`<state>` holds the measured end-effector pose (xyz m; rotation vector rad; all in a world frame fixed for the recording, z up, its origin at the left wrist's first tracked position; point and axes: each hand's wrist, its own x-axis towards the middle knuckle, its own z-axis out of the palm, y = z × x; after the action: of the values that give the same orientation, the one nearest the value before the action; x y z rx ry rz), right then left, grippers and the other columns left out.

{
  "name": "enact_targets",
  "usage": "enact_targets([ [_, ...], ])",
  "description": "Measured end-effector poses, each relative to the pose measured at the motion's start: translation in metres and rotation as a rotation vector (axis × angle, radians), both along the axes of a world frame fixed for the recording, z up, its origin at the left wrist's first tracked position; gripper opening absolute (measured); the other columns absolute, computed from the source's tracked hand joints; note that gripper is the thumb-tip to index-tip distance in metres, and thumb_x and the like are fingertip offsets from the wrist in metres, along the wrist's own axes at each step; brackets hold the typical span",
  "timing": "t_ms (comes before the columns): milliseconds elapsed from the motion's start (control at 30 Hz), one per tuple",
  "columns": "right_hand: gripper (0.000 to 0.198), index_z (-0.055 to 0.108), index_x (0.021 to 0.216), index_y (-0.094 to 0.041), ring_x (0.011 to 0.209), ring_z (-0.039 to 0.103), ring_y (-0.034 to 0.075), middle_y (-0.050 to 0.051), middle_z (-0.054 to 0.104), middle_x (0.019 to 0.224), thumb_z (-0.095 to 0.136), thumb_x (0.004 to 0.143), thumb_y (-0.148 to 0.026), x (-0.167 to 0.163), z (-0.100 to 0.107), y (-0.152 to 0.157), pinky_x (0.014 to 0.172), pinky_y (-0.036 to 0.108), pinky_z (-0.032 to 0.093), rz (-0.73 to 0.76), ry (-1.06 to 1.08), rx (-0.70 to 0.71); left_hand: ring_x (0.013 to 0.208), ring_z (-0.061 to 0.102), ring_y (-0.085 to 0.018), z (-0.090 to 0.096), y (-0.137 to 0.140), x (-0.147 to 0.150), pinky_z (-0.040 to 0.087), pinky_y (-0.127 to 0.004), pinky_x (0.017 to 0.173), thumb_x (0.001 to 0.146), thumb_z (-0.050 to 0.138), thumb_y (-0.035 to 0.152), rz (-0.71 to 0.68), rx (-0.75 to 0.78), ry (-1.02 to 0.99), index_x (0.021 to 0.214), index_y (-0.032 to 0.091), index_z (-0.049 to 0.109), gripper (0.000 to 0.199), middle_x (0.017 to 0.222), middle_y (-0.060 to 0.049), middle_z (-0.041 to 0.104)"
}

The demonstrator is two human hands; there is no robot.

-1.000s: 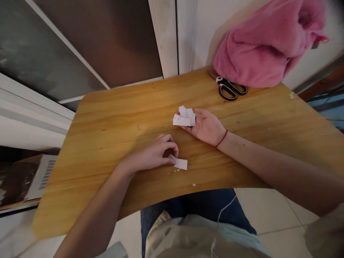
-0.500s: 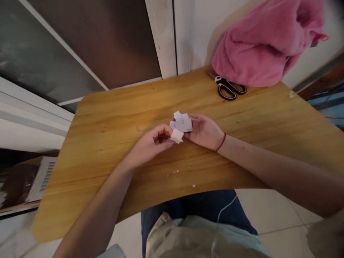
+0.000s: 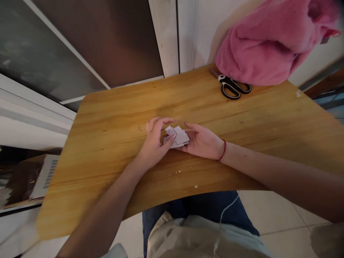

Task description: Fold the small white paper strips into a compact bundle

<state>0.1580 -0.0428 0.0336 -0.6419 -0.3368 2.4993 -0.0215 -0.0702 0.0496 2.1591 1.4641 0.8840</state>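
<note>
Over the middle of the table, several small white paper pieces (image 3: 181,137) form a loose, overlapping pile. My right hand (image 3: 204,141), palm up with a red string on its wrist, supports the pile on its fingers, which are partly hidden beneath. From the left, my left hand (image 3: 156,141) reaches to the pile. Its thumb tip touches the top pieces while its other fingers arch apart above the far side, with no separate piece visible in them.
Black-handled scissors (image 3: 231,88) lie at the back right of the wooden table (image 3: 113,122), against a pink plush item (image 3: 258,50). Tiny white scraps (image 3: 196,186) dot the near edge. A cardboard box (image 3: 44,177) stands low at the left.
The piece pinched in my left hand now lies among the others on the pile. The left fingers have opened and lifted, with the thumb over the papers. My right hand still supports them.
</note>
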Motion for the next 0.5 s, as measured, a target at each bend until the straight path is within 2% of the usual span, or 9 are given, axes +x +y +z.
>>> enact_targets([
  [67,0.044,0.052,0.125,-0.007,0.087,0.066,0.018,0.012,0.071,0.099,0.025,0.102,-0.031,0.0001,-0.0003,0.0006,0.09,0.034,0.051,-0.012,-0.001,0.0,0.113,0.048,-0.025,-0.0024,0.0008,-0.0007,0.04,-0.044,0.096,0.086,0.058,0.029,0.045,0.003,-0.007,0.121,0.024,0.051,0.036,0.12,-0.01,0.053],
  [133,0.041,0.053,0.123,-0.008,0.085,0.065,0.018,0.011,0.071,0.096,0.027,0.101,-0.03,0.0004,-0.0001,0.0011,0.084,0.032,0.052,-0.022,-0.006,0.009,0.124,0.044,-0.028,-0.0048,0.0019,-0.0016,0.037,-0.048,0.102,0.085,0.062,0.038,0.026,-0.038,0.012,0.128,0.023,0.047,0.048,0.132,-0.013,0.049],
  [233,0.04,0.058,0.112,-0.011,0.073,0.063,0.017,0.007,0.07,0.084,0.024,0.101,-0.029,0.001,0.0009,0.0013,0.066,0.028,0.052,0.011,-0.02,0.041,0.141,0.027,-0.033,-0.0081,0.0034,-0.0017,0.024,-0.053,0.112,0.079,0.068,0.049,-0.148,-0.037,0.131,0.139,0.024,0.038,0.072,0.151,-0.015,0.036],
  [267,0.042,0.059,0.106,-0.011,0.069,0.061,0.016,0.007,0.068,0.079,0.022,0.102,-0.03,0.0013,0.001,0.0013,0.062,0.027,0.051,0.041,-0.024,0.05,0.143,0.025,-0.033,-0.0089,0.0036,-0.0015,0.019,-0.054,0.115,0.078,0.069,0.051,-0.211,-0.007,0.189,0.142,0.024,0.035,0.077,0.153,-0.015,0.035],
  [333,0.045,0.06,0.094,-0.013,0.063,0.059,0.016,0.005,0.065,0.072,0.02,0.102,-0.031,0.002,0.0007,0.0012,0.058,0.026,0.049,0.084,-0.017,0.063,0.141,0.03,-0.032,-0.0097,0.0037,-0.0015,0.014,-0.054,0.116,0.077,0.068,0.054,-0.272,0.059,0.288,0.143,0.023,0.034,0.08,0.149,-0.014,0.042],
  [367,0.044,0.059,0.09,-0.014,0.063,0.059,0.015,0.005,0.064,0.071,0.021,0.102,-0.031,0.0025,0.0002,0.0012,0.058,0.026,0.049,0.093,-0.006,0.063,0.138,0.036,-0.031,-0.0097,0.0036,-0.0018,0.016,-0.053,0.116,0.078,0.067,0.055,-0.273,0.072,0.317,0.143,0.023,0.035,0.079,0.145,-0.014,0.047],
  [500,0.034,0.058,0.089,-0.015,0.069,0.061,0.015,0.005,0.065,0.077,0.029,0.101,-0.029,0.005,-0.0034,0.0015,0.067,0.028,0.052,0.098,0.025,0.038,0.117,0.056,-0.026,-0.0082,0.0027,-0.0048,0.039,-0.044,0.103,0.085,0.06,0.051,-0.252,0.04,0.321,0.14,0.024,0.039,0.064,0.128,-0.01,0.06],
])
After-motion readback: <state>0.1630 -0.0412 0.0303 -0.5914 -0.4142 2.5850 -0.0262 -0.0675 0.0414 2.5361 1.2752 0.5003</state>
